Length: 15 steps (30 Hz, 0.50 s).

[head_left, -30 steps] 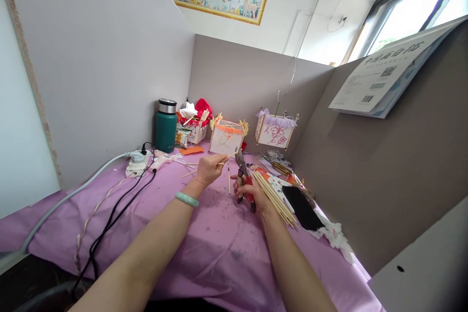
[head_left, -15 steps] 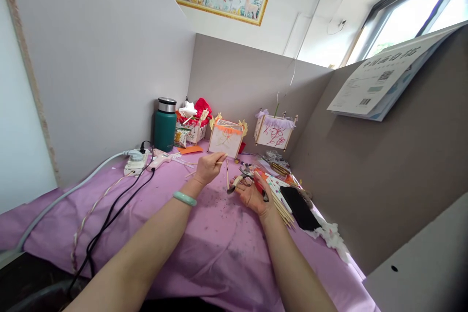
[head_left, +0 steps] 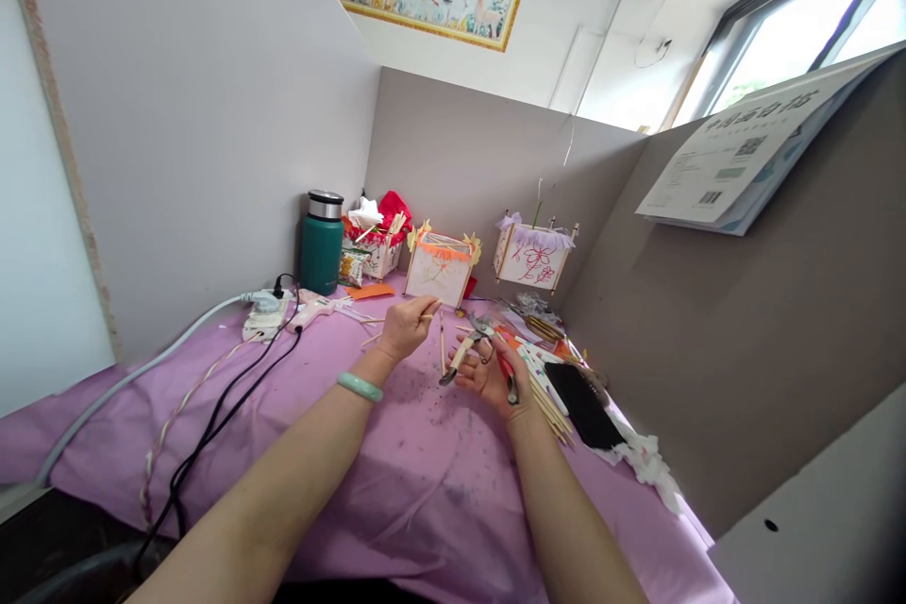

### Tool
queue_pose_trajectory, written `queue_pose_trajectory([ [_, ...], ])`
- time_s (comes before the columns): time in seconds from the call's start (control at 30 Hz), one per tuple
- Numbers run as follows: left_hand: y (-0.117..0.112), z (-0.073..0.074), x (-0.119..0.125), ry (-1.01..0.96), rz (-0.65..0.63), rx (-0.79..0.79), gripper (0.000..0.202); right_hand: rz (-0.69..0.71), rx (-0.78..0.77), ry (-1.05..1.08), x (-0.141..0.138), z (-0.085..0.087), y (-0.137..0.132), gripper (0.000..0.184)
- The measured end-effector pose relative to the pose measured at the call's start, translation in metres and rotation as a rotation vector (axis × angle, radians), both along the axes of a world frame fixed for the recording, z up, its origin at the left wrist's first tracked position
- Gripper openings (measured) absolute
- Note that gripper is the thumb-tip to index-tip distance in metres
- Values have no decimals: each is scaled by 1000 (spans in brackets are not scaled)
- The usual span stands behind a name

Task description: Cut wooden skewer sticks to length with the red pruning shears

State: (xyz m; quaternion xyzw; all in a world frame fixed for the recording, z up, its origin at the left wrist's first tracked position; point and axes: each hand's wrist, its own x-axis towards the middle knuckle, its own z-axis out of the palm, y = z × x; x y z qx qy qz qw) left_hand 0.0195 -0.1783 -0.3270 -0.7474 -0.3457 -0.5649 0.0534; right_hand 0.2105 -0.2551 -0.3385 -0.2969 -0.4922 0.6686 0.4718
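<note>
My left hand, with a pale green bangle at the wrist, is closed in a pinch on a thin wooden stick; most of the stick is hidden by the fingers. In my right hand are pruning shears with one red and one beige handle. Those handles are spread apart, and the metal head points away from me. Between the two hands, another thin stick lies on the purple cloth. Small dark bits are scattered on the cloth below the shears.
Paper lanterns with orange and purple trim stand at the back. A green bottle, a pink glue gun and a power strip with cords are left. Wooden sticks and a black phone lie right.
The shears have turned in my right hand, so their head and beige handle show more plainly. My left hand has stayed nearly in place with the stick.
</note>
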Motion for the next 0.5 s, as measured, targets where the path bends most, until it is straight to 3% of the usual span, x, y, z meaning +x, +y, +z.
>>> queue_pose_trajectory([
  [0.13,-1,0,0,11,13,2,28,-257,350,-160,-15,0,-7,49],
  [0.33,-2,-1,0,18,-22,-10,26,-704,777,-776,-16,-12,1,50],
  [0.5,-7,2,-1,35,-68,-9,23,-794,956,-1061,-16,-15,2,47],
])
